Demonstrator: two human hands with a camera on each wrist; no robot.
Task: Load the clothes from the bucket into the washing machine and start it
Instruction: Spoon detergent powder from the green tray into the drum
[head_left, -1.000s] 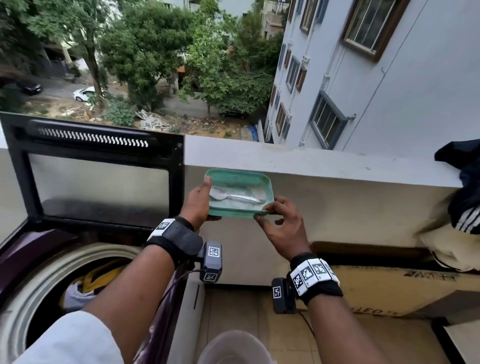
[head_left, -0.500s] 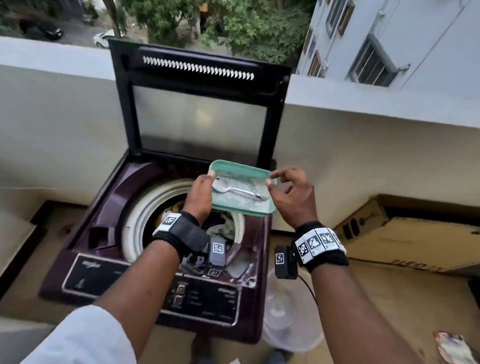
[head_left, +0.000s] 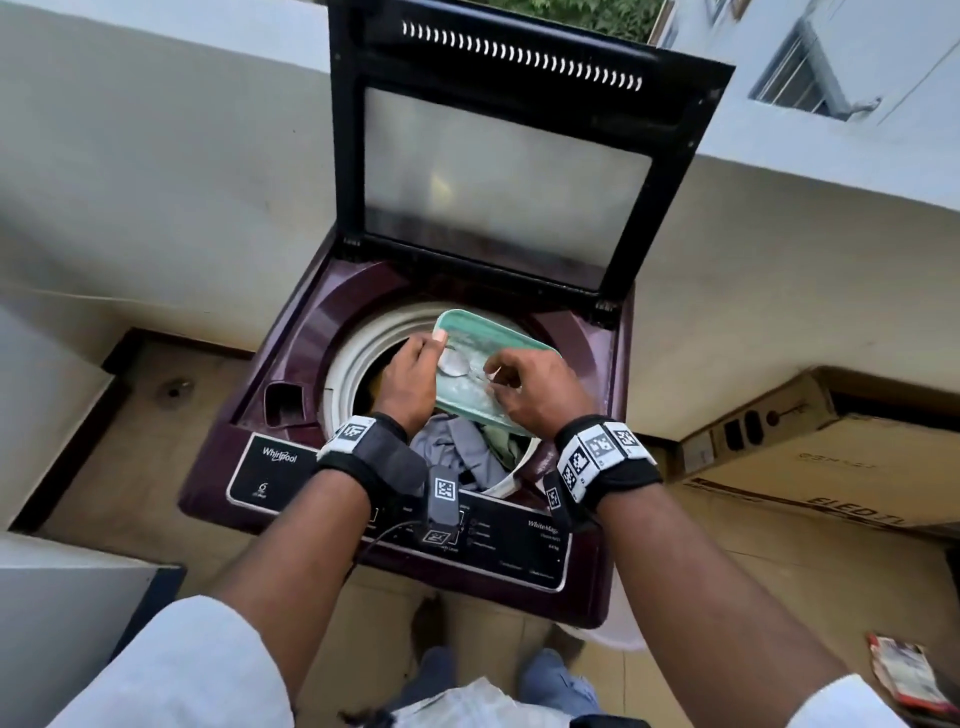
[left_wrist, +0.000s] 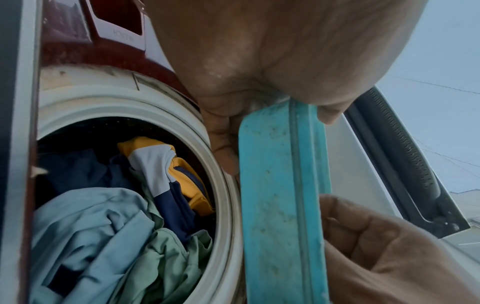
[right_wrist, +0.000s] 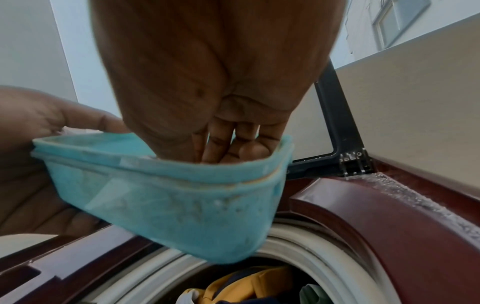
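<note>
A maroon top-loading washing machine (head_left: 291, 374) stands with its black lid (head_left: 504, 176) raised. Clothes (head_left: 457, 452) in grey, green, blue and yellow fill the drum (left_wrist: 103, 226) (right_wrist: 233, 288). Over the drum's opening my left hand (head_left: 410, 379) grips the left edge of a green plastic tub (head_left: 493, 338), thumb on the rim. The tub (left_wrist: 280, 205) (right_wrist: 168, 205) holds white powder and a metal spoon (head_left: 453, 364). My right hand (head_left: 535, 395) reaches into the tub, its curled fingers (right_wrist: 228, 144) pinching the spoon's handle.
The control panel (head_left: 519, 535) runs along the machine's near edge. A parapet wall (head_left: 156, 182) stands behind. A cardboard box (head_left: 805, 457) lies to the right, a packet (head_left: 904, 680) on the floor. A pale bucket's rim (head_left: 618, 636) peeks out at the machine's front right corner.
Both hands carried the tub from in front of the parapet to over the drum. My right hand left the tub's right edge and went inside it to the spoon.
</note>
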